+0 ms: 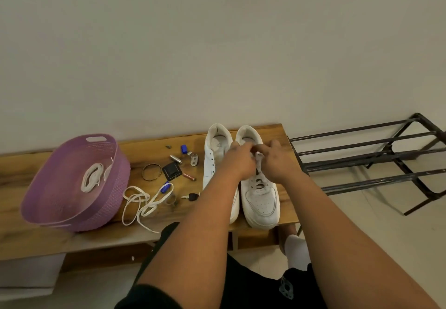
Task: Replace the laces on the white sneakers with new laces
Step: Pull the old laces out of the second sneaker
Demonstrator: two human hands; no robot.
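On the bench (263,131), both hands (257,161) pinched the lace (258,164) over the right sneaker (260,200), which ran from six to twelve o'clock.

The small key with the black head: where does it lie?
The key lies on the wooden bench, just left of the left sneaker.

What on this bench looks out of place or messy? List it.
A loose white lace lies tangled on the wooden bench, one end trailing toward the front edge. Small clutter sits beside the sneakers: a key, a bangle, blue caps. The left sneaker shows empty eyelets. Nothing looks damaged.
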